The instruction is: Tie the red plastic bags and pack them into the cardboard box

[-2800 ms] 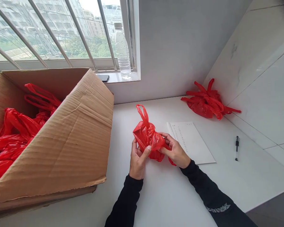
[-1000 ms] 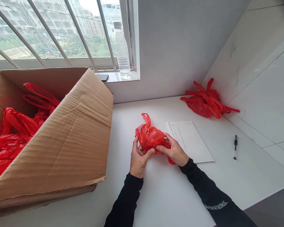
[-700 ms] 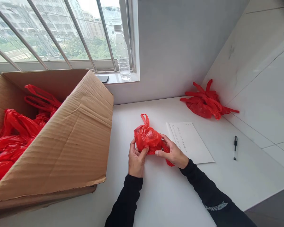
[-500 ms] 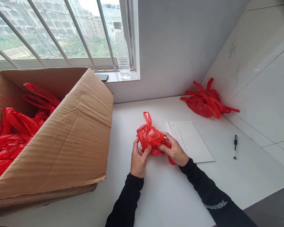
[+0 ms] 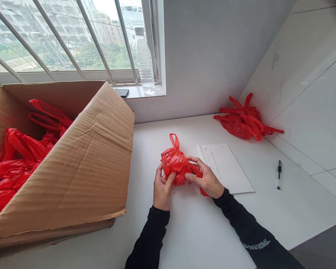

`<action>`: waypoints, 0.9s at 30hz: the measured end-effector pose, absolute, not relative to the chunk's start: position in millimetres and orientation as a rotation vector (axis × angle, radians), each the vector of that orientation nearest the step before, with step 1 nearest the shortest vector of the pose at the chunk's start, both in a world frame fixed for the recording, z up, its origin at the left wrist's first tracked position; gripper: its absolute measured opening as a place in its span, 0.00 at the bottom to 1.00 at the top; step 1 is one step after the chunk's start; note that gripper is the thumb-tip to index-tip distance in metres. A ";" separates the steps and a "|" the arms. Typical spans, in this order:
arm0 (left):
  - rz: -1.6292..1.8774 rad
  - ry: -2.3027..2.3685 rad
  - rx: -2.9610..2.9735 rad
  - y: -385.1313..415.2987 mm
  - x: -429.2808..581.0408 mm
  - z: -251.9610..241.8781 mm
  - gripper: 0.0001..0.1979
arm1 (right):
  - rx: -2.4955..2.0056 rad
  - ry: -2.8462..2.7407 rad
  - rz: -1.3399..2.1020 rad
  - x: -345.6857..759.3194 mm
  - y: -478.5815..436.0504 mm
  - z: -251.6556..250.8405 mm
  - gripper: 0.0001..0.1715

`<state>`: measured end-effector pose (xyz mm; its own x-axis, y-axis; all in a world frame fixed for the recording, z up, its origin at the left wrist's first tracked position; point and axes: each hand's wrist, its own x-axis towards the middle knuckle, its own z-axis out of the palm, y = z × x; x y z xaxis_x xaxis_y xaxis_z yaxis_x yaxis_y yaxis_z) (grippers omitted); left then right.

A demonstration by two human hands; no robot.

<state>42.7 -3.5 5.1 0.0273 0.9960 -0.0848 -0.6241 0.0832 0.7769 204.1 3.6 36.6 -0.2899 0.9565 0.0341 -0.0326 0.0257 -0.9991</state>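
A bunched red plastic bag is between my two hands above the white table, a handle loop standing up at its far side. My left hand grips its near left side, thumb on top and fingers curled underneath. On the right side, my right hand pinches the bag between thumb and fingers, with a loose red end trailing below it. What the bag contains, if anything, is hidden. Just behind my right hand lies a white sheet or pad of paper with a column of small marks.
An open cardboard box with red plastic bags inside stands at left. More red bags lie in the back right corner. A pen rests at right. The windowsill holds a water bottle and a dark phone-like object.
My fingers have shifted slightly on the red bag, and its bulging middle has moved a little to the left. Both hands keep hold of it.
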 end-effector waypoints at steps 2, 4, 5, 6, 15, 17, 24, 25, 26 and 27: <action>1.369 0.718 0.697 -4.2 43.7 5.2 0.40 | -1.030 -1.399 1.381 204.7 4.5 34.6 0.29; 1.358 0.714 0.740 -4.5 45.0 4.7 0.43 | -1.062 -1.388 1.343 205.3 4.8 33.5 0.28; 1.357 0.727 0.745 -4.5 45.5 4.2 0.44 | -1.085 -1.384 1.327 205.5 4.8 33.4 0.28; 1.359 0.746 0.740 -4.4 45.9 3.8 0.46 | -1.108 -1.380 1.311 205.7 4.6 33.5 0.28; 1.313 0.819 0.741 -6.8 45.1 10.5 0.42 | -1.087 -1.384 1.305 204.9 3.0 39.1 0.28; 1.295 0.782 0.776 -7.9 45.9 12.9 0.41 | -1.088 -1.382 1.294 204.7 2.8 39.5 0.28; 1.281 0.772 0.846 -7.7 46.1 9.7 0.39 | -1.128 -1.347 1.305 206.3 3.9 38.8 0.23; 1.272 0.782 0.850 -7.7 45.6 9.4 0.38 | -1.134 -1.330 1.300 206.2 4.0 38.7 0.23; 1.265 0.787 0.852 -7.8 45.1 9.4 0.38 | -1.146 -1.310 1.293 205.9 3.9 38.7 0.24; 1.259 0.792 0.850 -8.0 44.7 9.7 0.38 | -1.160 -1.291 1.287 205.5 3.8 38.9 0.25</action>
